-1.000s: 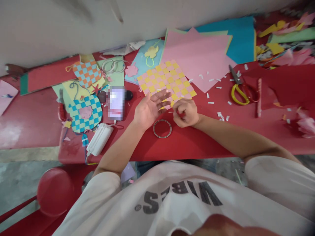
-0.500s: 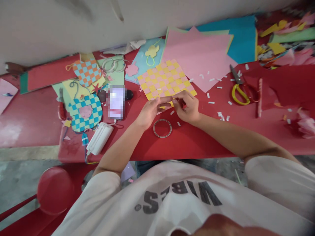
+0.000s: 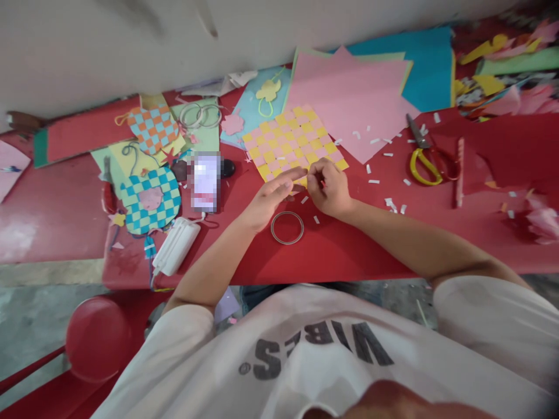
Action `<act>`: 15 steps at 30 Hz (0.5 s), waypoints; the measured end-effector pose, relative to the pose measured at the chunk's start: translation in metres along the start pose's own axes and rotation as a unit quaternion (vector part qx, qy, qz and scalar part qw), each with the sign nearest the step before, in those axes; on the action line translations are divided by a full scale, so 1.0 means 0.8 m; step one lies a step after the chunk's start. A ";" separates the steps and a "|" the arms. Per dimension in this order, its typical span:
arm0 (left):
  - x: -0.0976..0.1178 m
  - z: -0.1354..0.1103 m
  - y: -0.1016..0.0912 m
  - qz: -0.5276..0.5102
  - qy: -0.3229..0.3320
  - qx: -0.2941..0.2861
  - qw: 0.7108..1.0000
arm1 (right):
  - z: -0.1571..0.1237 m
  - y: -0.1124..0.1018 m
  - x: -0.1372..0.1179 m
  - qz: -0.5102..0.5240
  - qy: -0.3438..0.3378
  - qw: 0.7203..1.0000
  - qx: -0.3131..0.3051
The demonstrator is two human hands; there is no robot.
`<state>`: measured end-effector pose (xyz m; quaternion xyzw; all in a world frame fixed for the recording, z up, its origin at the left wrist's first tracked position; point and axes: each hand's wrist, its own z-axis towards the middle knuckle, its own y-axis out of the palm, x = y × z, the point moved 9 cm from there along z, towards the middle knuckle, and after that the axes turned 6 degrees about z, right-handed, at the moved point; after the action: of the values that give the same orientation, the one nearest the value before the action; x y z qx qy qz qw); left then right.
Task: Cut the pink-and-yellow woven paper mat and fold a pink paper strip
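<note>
My left hand (image 3: 271, 198) is held over the near edge of a woven pink-and-yellow paper sheet (image 3: 297, 137). Its fingers stretch out to the right, with the thumb lying over the palm side; I see nothing held in it. Facing it, close to its fingertips, my right hand (image 3: 329, 187) has its fingers curled in and pinched together. Whatever that pinch holds, if anything, is too small or hidden to make out. A thin clear ring (image 3: 287, 227) lies on the red table (image 3: 332, 256) just below both hands.
Scissors (image 3: 423, 154) and a pink stick (image 3: 460, 171) lie at right among white paper scraps (image 3: 390, 205). Pink sheets (image 3: 349, 99) are behind. Leftward are a phone (image 3: 205, 180), a white power bank (image 3: 177, 245), a blue-green woven piece (image 3: 168, 209) and pliers (image 3: 108, 195).
My left thumb has come down toward the palm, and my right fingers have curled in more tightly. Both hands stay at nearly the same spot; the view shifts slightly.
</note>
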<state>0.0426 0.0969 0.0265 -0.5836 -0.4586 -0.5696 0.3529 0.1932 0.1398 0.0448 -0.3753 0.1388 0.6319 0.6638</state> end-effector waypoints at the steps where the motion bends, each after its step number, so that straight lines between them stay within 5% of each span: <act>1: -0.001 0.000 0.004 -0.001 0.003 -0.009 1.000 | 0.000 -0.001 0.000 0.001 -0.003 1.000 0.004; 5: -0.001 0.005 0.001 0.060 0.036 -0.009 0.998 | -0.001 -0.002 -0.004 0.008 -0.020 1.000 0.003; 9: 0.021 0.006 -0.041 0.225 0.104 0.099 0.964 | -0.005 0.000 -0.011 0.015 -0.034 0.999 -0.010; 12: 0.037 0.002 -0.055 0.426 0.114 0.137 0.887 | -0.006 0.000 -0.007 0.024 -0.023 0.999 -0.006; 15: 0.031 0.003 -0.043 0.606 0.083 0.098 0.785 | -0.005 -0.003 -0.001 0.032 -0.013 0.999 0.013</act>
<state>0.0094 0.1142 0.0471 -0.6546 -0.0329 -0.2370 0.7171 0.1966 0.1367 0.0434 -0.3537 0.1504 0.6561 0.6495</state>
